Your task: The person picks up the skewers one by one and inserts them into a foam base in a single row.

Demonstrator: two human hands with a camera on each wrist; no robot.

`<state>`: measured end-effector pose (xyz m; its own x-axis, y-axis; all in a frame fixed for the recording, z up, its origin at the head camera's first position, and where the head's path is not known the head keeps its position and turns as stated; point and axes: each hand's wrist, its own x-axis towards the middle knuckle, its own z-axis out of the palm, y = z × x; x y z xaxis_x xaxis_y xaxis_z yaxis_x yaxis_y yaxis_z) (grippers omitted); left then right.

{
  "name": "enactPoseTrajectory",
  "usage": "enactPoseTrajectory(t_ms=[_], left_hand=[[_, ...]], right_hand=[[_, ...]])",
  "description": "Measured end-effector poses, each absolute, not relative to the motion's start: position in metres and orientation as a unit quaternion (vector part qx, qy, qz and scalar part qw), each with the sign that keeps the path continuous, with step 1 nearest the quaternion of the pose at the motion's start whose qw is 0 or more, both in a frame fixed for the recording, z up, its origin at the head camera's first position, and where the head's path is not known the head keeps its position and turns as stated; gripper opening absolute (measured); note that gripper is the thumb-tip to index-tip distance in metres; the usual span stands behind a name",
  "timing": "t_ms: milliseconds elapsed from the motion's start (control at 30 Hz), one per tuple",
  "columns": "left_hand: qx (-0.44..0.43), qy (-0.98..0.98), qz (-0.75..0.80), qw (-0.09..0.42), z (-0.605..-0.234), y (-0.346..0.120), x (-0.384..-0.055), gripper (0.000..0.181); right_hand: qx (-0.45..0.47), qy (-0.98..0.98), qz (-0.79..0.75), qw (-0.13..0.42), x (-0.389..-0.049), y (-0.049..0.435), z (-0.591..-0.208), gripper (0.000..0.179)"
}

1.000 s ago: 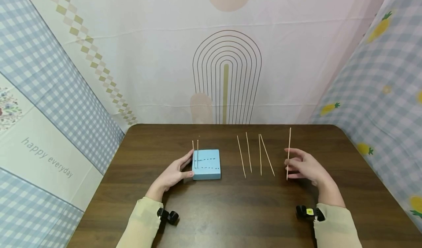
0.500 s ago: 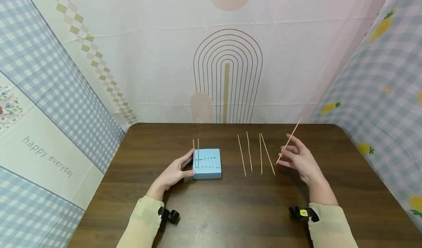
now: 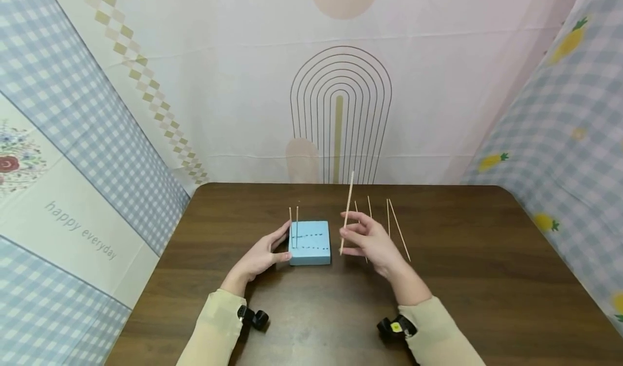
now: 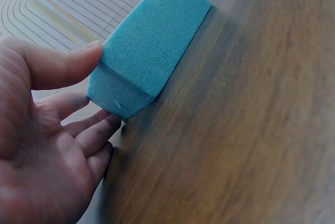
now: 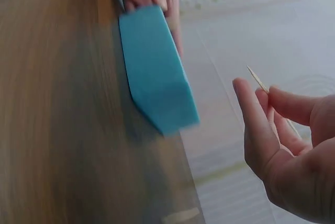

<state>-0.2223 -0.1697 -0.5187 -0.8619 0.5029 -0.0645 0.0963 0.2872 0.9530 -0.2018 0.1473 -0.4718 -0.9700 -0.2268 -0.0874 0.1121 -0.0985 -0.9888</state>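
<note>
Pinching one thin stick (image 3: 348,206), the right hand (image 3: 372,241) has its thumb and fingers close together. The stick points almost straight up, leaning a little to the right at the top. Its sharp tip (image 5: 250,70) pokes past the fingers. The left hand (image 3: 263,255) holds the left side of the blue block (image 3: 311,259), thumb at the front corner and fingers behind. So the block sits between the hands, touching the left one. From the right hand, the block is to the left, near the held stick but apart from it. Two standing sticks (image 3: 297,225) are at the block's left end, by rows of dark dots (image 3: 315,247). Loose sticks (image 3: 399,231) lie on the brown table (image 3: 311,317), partly hidden behind the right hand.
</note>
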Motion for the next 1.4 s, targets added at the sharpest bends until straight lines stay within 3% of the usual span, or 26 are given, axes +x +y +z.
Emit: enactPoseTrajectory(t_ms=[467,733,1033,1400], left_hand=[[0.181,0.782,0.569,0.176,-0.515,-0.167,-0.223,0.089],[0.181,0.781,0.571,0.176,-0.517,-0.168,-0.220,0.088],[0.186,0.780,0.571,0.175,-0.517,-0.167,-0.223,0.088],[0.187,0.773,0.579,0.179,-0.518,-0.169,-0.222,0.089]], right_hand=[[-0.071,0.654,-0.751,0.057,-0.208,0.065,-0.485,0.027],[-0.088,0.668,-0.737,0.056,-0.204,0.060,-0.492,0.024],[-0.108,0.686,-0.719,0.026,-0.205,0.059,-0.493,0.024],[-0.152,0.784,-0.601,-0.030,-0.207,0.061,-0.499,0.010]])
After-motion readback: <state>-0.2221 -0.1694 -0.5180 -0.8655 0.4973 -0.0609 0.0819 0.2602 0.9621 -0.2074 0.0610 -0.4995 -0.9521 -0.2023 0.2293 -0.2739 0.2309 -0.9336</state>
